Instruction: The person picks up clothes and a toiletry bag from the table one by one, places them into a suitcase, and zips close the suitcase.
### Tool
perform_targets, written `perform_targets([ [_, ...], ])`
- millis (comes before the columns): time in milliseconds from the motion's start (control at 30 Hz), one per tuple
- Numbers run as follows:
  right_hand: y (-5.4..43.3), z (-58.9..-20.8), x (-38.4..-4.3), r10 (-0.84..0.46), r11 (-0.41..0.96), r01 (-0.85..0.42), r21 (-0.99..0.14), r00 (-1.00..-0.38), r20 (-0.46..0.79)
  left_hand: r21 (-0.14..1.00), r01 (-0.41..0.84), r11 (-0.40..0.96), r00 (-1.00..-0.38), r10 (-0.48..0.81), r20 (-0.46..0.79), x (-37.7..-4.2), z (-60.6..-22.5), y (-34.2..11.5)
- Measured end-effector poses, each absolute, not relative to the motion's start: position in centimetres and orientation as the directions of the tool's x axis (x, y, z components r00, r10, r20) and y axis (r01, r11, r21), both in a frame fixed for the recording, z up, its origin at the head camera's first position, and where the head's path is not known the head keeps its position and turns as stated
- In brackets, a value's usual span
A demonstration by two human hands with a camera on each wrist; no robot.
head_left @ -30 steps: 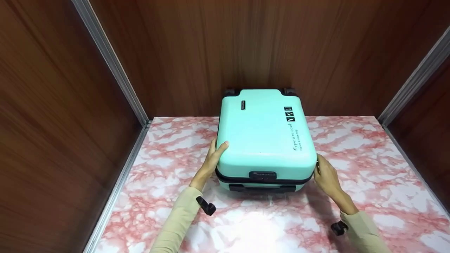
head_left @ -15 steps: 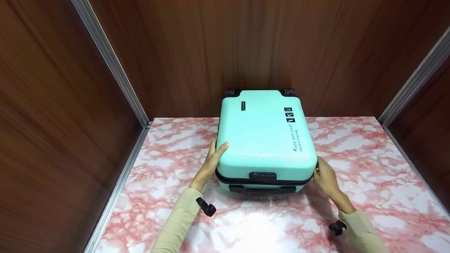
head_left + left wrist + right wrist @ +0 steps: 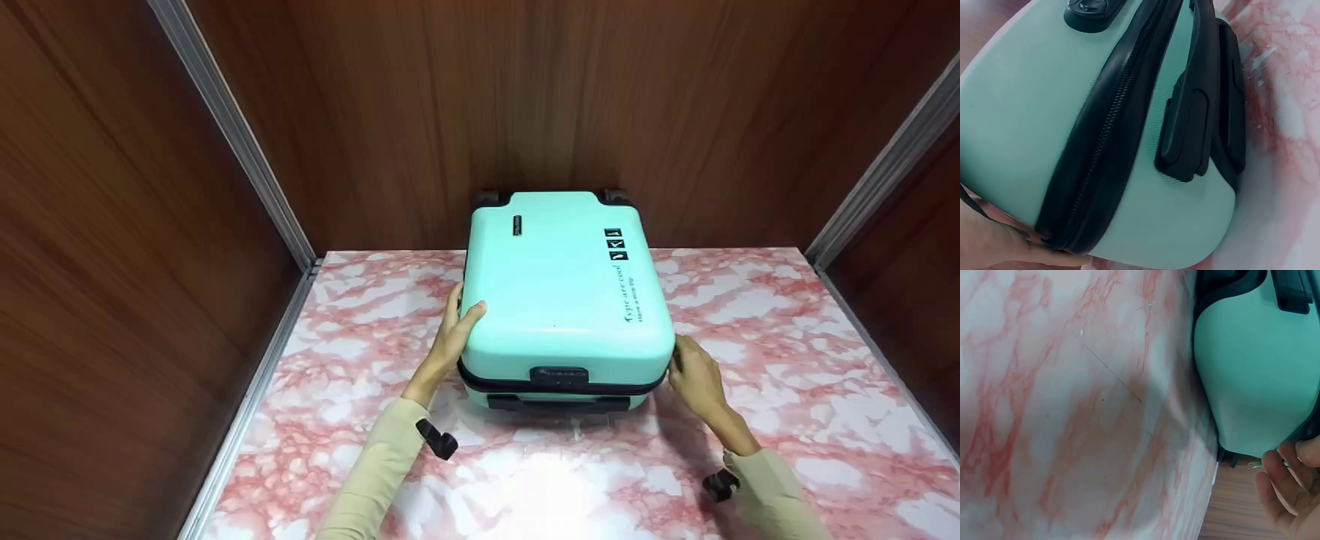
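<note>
A mint-green hard-shell suitcase (image 3: 562, 289) lies flat, its wheels toward the back wall. A black zipper (image 3: 1107, 121) runs round its rim, below the dark lock (image 3: 559, 376). My left hand (image 3: 452, 334) rests on the near left corner, thumb on the upper shell and fingers extended along the side. At the near right side, my right hand (image 3: 696, 379) has its thumb and fingers bent together at the zipper line, pinching the zipper pull, which the fingers hide. The black carry handle (image 3: 1188, 124) is on the side facing me.
The suitcase sits on a red-and-white marbled table (image 3: 360, 337). A brown wood-grain panel (image 3: 375, 127) rises close behind its wheels (image 3: 491, 197). Similar panels with metal edge strips (image 3: 247, 142) stand at left and right.
The right hand has shifted slightly toward me along the suitcase's right side. The left fingers reach a little farther along the left side; the suitcase stays essentially in place.
</note>
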State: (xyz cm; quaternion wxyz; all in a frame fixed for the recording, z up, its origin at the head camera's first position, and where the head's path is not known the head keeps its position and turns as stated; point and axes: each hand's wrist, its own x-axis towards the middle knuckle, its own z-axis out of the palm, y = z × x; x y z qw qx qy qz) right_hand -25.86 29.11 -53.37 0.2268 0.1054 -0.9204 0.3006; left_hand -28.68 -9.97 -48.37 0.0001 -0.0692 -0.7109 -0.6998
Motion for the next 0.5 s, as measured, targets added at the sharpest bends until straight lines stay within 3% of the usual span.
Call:
perform_targets([
  [133,29.1,-53.4,-25.9,-0.059,0.796,-0.334,-0.505,-0.873,0.484,0.981,0.183,0.069,-0.980,0.091,0.176,-28.8,-48.1,-10.2],
  [267,29.2,-53.4,-25.9,-0.062,0.796,-0.332,-0.505,-0.876,0.479,0.921,0.303,0.244,-0.953,0.066,0.296,-28.7,-47.6,-10.2],
  [367,29.2,-53.4,-25.9,-0.056,0.796,-0.326,-0.510,-0.878,0.475,0.809,0.421,0.409,-0.901,0.088,0.425,-28.7,-47.1,-9.9],
  [500,29.3,-53.4,-25.9,-0.043,0.792,-0.319,-0.520,-0.879,0.475,0.639,0.559,0.529,-0.808,0.172,0.564,-28.9,-46.5,-9.6],
])
